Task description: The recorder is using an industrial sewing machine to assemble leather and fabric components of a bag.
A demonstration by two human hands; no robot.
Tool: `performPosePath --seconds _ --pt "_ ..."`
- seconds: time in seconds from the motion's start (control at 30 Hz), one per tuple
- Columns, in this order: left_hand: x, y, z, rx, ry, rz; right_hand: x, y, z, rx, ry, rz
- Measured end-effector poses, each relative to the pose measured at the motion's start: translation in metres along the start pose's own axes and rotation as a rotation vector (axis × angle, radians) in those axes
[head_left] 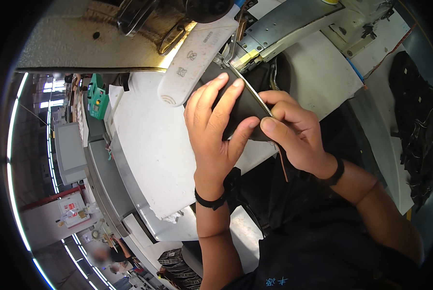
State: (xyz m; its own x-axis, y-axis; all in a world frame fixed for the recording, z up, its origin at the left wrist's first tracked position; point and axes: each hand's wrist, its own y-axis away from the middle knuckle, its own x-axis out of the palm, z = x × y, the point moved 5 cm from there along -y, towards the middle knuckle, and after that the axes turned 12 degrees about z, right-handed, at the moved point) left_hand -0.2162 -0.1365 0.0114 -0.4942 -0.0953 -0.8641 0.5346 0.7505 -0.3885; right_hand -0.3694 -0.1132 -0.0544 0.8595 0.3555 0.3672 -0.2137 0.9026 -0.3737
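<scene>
A dark, smooth piece of material [244, 107] lies at the sewing machine's needle area [226, 57]. Along its right edge runs a zipper [256, 95] with pale metal teeth, its far end by the presser foot. My left hand [209, 116] rests on the dark piece, fingers spread and thumb apart. Between thumb and fingers, my right hand [298, 133] pinches the near end of the zipper at the edge of the piece. A thin brown strip [282, 164] hangs below that pinch. Part of the dark piece is hidden under my left hand.
A white machine arm cover [190, 65] overhangs the white work surface [146, 145]. At the upper right extends a grey metal machine part [286, 24]. Dark pieces [415, 121] are heaped at the far right. A green device [98, 96] stands left; another person [115, 253] is in the background.
</scene>
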Motion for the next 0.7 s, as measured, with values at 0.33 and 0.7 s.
performPosePath --seconds 0.33,0.7 --pt "0.006 0.012 0.0 -0.008 0.022 -0.061 0.0 -0.017 0.004 -0.041 0.171 -0.045" --pt "0.004 -0.003 0.018 -0.035 0.052 -0.116 -0.001 -0.044 -0.008 0.009 0.117 -0.085"
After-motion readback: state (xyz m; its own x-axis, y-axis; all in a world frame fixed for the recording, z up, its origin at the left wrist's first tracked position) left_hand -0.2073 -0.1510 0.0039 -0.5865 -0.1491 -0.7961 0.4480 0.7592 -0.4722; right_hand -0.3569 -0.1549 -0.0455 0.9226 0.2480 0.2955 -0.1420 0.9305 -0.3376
